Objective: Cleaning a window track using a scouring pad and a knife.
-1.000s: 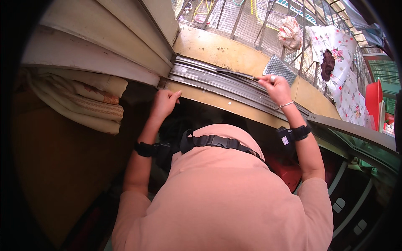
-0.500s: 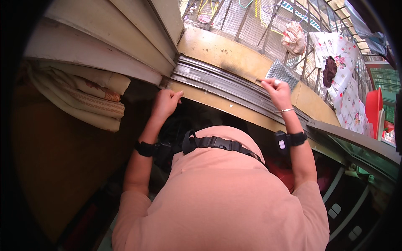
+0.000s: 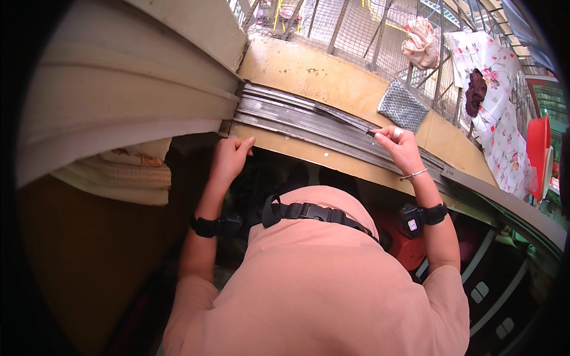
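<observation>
My right hand (image 3: 402,145) pinches the dark handle of a slim knife-like tool (image 3: 369,132). Its narrow grey blade points left along the metal window track (image 3: 297,115), lying over the far grooves. A ring and a bracelet sit on this hand. My left hand (image 3: 230,159) is closed in a loose fist at the near edge of the yellowish sill (image 3: 267,134), by the track's left end, and no object shows in it. Each forearm wears a black strap with a small device.
Pale curtain-like panels (image 3: 130,71) hang at left above folded bedding (image 3: 133,178). Beyond the sill stands a metal grille (image 3: 344,29). A grey textured pad (image 3: 402,105) lies on the outer ledge. Floral cloth (image 3: 496,101) and a red basin (image 3: 537,154) are at right, beyond a window frame (image 3: 493,193).
My right hand has shifted slightly right and nearer, and the tool's grey blade now shows along the track. My left hand stays closed at the sill's edge. The whole view has shifted a little.
</observation>
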{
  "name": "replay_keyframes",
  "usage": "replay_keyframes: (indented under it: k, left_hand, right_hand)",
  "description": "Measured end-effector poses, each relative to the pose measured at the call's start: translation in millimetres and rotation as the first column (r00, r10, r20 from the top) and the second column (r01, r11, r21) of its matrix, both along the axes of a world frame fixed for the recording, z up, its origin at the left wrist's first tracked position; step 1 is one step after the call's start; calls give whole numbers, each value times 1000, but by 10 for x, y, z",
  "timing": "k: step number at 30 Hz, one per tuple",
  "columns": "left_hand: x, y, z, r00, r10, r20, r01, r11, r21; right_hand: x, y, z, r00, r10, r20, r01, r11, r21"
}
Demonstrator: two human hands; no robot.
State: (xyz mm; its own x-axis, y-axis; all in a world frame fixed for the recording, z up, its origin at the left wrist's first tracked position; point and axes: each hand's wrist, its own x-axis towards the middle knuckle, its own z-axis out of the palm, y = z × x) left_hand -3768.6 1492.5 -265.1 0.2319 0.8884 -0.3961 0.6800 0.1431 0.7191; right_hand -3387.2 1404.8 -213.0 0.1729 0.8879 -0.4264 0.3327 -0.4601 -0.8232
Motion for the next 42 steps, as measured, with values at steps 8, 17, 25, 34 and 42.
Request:
replay_keyframes:
  k: [8,17,25,34,42]
  left_hand:
    - [151,137,23,998,55,28,-54,998,-15]
    - [221,244,-7,996,89,10,-89,996,-32]
    - [252,279,4,999,40,9,-39,997,-65]
    - [85,176,-13,999,40,35,-39,999,-31]
    - [54,98,-77,999,31,36,-30,999,-33]
  right_hand:
    - [142,514,134,994,108,21,-104,982,-160]
    - [-641,1247,252,881,329,341,-228,925,-303]
    - [-1042,1250,127,803,201,561,-271,961,44]
    - [-888,933,108,919,53,391,-172,946,276]
    - [-1317,1246,286,777,292,557,-367,930,24]
